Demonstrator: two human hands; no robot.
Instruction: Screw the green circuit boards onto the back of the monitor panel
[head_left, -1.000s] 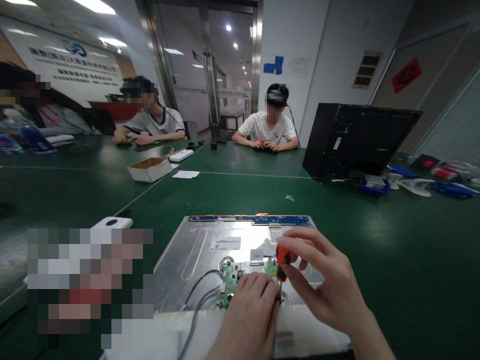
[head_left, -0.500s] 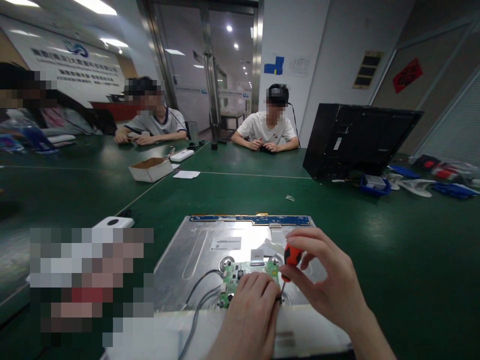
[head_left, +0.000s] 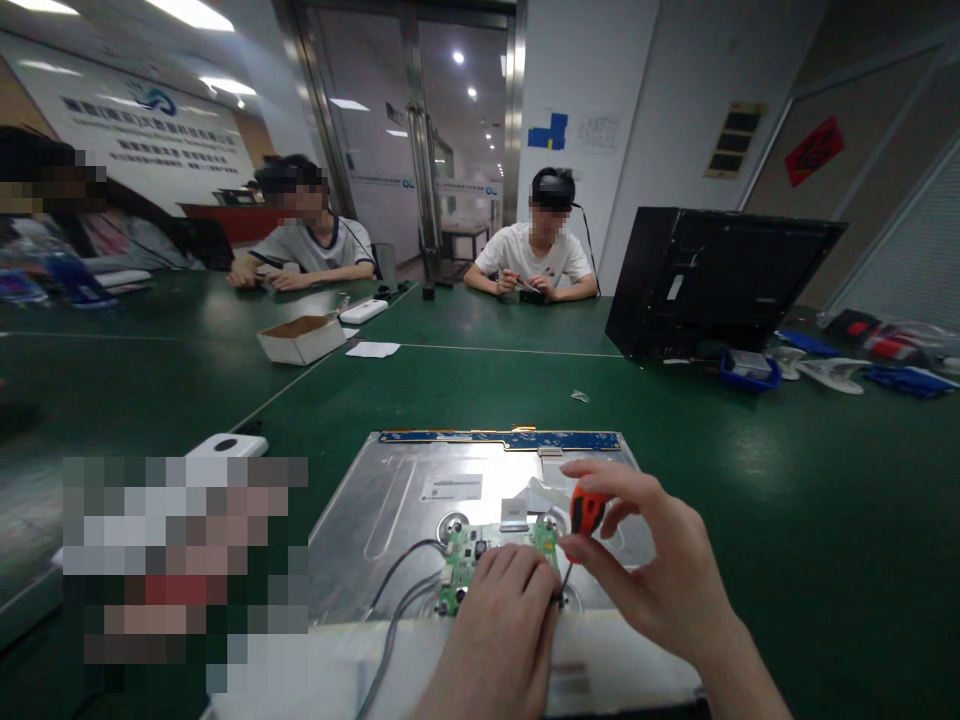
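A silver metal display panel [head_left: 420, 500] lies back-up on the green table in front of me. A small green circuit board [head_left: 480, 555] with grey cables [head_left: 397, 600] sits near its front edge. My left hand [head_left: 499, 630] rests curled on the board's right part, its fingertips pressed down beside the screwdriver tip. My right hand [head_left: 652, 575] pinches an orange-handled screwdriver [head_left: 583, 515], held almost upright with its thin shaft meeting the panel next to my left fingers.
A black monitor casing [head_left: 712, 275] stands at the right, with blue and white parts [head_left: 817, 370] beside it. An open cardboard box [head_left: 300, 338] and a white device [head_left: 225, 445] lie to the left. Three people sit at the far table edge.
The screwdriver handle and my right fingers have shifted a little to the right and turned on the handle. My left hand has stayed on the board.
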